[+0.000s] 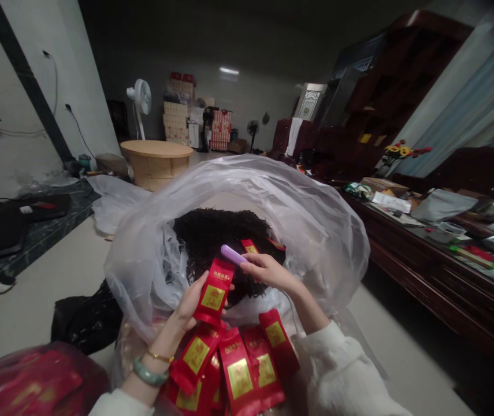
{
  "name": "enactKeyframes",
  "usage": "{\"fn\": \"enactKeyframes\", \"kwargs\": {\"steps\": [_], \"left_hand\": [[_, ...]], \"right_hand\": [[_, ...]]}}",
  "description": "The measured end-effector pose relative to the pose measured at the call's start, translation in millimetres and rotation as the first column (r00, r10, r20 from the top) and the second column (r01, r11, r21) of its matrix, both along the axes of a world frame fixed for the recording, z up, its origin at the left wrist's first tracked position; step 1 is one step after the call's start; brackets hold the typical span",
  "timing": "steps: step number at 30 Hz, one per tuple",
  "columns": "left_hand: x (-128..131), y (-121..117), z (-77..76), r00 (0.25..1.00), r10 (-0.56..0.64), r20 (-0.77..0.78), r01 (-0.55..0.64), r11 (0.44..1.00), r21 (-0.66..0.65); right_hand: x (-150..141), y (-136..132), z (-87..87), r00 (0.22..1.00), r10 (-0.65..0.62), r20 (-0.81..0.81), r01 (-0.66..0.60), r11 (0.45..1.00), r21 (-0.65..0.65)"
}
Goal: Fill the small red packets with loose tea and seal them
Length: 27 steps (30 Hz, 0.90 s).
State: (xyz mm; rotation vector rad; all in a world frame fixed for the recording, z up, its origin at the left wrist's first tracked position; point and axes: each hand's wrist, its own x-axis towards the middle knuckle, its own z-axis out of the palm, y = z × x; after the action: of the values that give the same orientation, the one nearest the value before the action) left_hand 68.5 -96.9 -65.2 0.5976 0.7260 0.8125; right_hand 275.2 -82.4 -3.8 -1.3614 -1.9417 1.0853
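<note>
My left hand (189, 303) grips a red packet (214, 293) with a gold label and holds it upright, tilted slightly. In my right hand (273, 273) is a light purple, round-ended tool (231, 254), pinched between thumb and fingers just above the packet's top edge; its exact kind does not show. Behind both hands, a large clear plastic bag (337, 237) gapes around a heap of dark dried leaves (216, 228). Another red packet (249, 246) lies on the leaves. Below my hands, several red packets (238, 370) are piled together.
A clear bag of red packets (34, 381) sits at lower left, beside a black plastic bag (84, 318). To the right runs a cluttered dark wooden cabinet (411, 260). Farther back are a round wooden table (158, 149), a white fan (143, 98) and stacked boxes (176, 124).
</note>
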Motion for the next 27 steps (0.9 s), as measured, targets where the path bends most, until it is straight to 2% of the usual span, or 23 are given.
{"fn": "enactKeyframes", "kwargs": {"steps": [5, 14, 27], "left_hand": [[3, -1, 0.9, 1.000, 0.002, -0.024, -0.001, 1.000, 0.015], [3, -4, 1.1, 0.997, 0.016, -0.078, -0.017, 1.000, -0.007], [3, -5, 1.2, 0.997, -0.002, -0.082, 0.001, 1.000, -0.017]], "right_hand": [[-6, -4, 0.8, 0.996, 0.061, 0.064, -0.066, 0.995, 0.075], [-16, -8, 5.8, 0.986, 0.068, 0.154, -0.097, 0.977, 0.188], [-16, -9, 3.5, 0.984, 0.057, 0.171, -0.090, 0.978, 0.189]]}}
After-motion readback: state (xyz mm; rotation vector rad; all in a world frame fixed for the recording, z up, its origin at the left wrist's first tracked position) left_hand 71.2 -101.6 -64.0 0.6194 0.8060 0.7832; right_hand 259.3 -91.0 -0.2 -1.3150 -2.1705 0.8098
